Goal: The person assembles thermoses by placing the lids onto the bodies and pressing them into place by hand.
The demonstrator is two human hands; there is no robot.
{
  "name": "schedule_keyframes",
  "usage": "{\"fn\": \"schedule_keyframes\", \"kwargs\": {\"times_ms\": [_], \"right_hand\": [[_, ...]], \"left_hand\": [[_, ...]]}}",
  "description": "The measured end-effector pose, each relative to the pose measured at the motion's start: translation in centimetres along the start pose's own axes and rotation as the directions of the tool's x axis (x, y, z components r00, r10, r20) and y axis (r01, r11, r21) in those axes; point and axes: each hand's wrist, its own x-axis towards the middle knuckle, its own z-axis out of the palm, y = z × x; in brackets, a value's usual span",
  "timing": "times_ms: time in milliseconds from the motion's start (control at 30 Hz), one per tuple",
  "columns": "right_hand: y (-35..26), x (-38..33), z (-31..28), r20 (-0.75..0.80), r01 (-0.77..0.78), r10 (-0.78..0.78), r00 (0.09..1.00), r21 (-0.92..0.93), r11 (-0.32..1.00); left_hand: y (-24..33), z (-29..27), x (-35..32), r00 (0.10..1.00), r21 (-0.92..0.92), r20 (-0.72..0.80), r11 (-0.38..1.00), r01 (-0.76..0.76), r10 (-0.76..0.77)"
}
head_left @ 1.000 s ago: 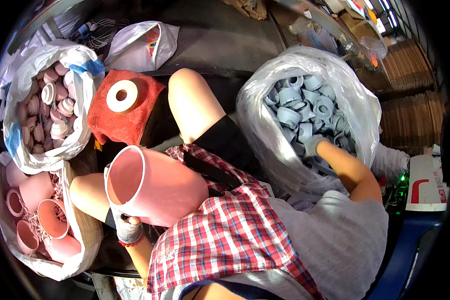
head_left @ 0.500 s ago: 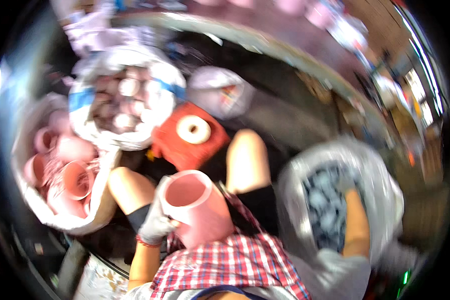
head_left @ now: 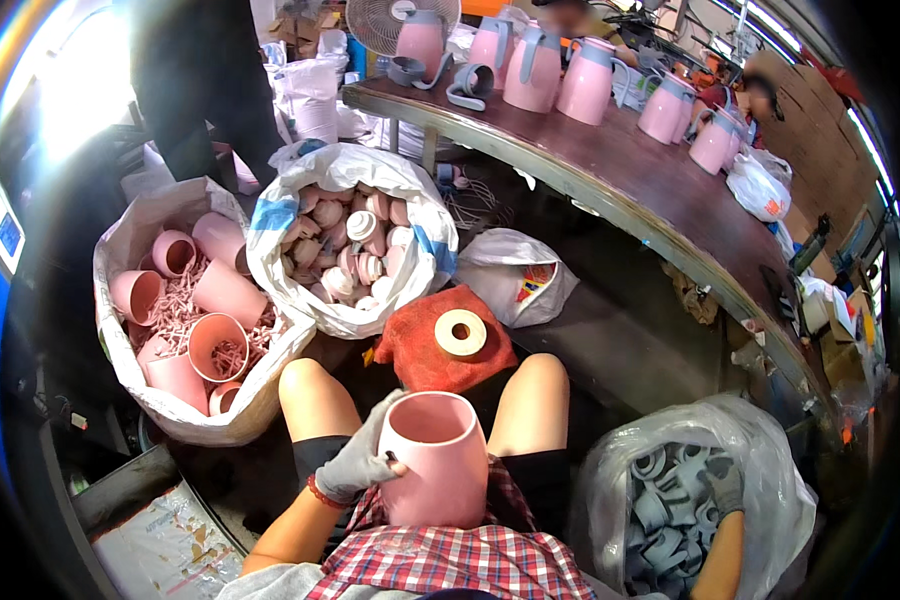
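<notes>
My left hand (head_left: 358, 455), in a grey glove with bare fingertips showing, is closed on the side of a pink jug body (head_left: 435, 480). The jug body rests upright on my lap over a checked apron, its round mouth facing up. To my right, my gloved right hand (head_left: 724, 486) reaches into a clear plastic bag (head_left: 598, 500). It touches the grey-blue curved plastic parts (head_left: 660, 505) inside, which look like jug collars with handles. Its fingertips are partly lost among the parts, so I cannot tell whether it grips one.
A white sack (head_left: 260, 410) of pink jug bodies stands at left, beside another sack (head_left: 315, 165) of pink-and-white pieces. Ahead is a red cloth-covered seat (head_left: 420, 350) with a cream ring (head_left: 461, 332). Pink jugs (head_left: 586, 82) line the bench (head_left: 570, 150); people are behind it.
The view has lifted and steadied, bringing the bench and its jugs into sight. My left hand still holds the jug body; my right hand is still inside the clear bag.
</notes>
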Motion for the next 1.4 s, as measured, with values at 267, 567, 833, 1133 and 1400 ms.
{"fn": "schedule_keyframes", "kwargs": {"times_ms": [267, 567, 833, 1133, 1400], "right_hand": [[-22.9, -5.7, -12.1, -0.291, 0.412, -0.322, 0.901, 0.342, 0.845], [-36.3, -7.5, 4.2, 0.646, -0.387, -0.616, 0.451, 0.763, 0.517], [-30.8, -6.3, 3.1, 0.819, -0.29, -0.335, 0.466, 0.499, 0.817], [-33.5, -9.6, 6.7, 0.889, -0.324, -0.291, 0.354, 0.408, 0.854], [-31.6, -8.1, 5.5, 0.638, -0.024, -0.41, 0.652, 0.558, 0.83]], "left_hand": [[3.1, 0.8, 1.2, 0.996, 0.022, -0.063, 0.998, -0.065, 0.066], [3.5, 0.0, -3.2, 0.998, -0.045, -0.031, 0.997, -0.055, 0.054], [2.5, 0.8, -5.4, 0.992, -0.247, -0.127, 0.968, -0.039, 0.008], [2.4, 0.7, -4.6, 0.999, -0.064, -0.03, 0.997, -0.042, 0.04], [3.8, 2.0, -3.5, 0.972, -0.057, -0.233, 0.998, -0.038, 0.024]]}}
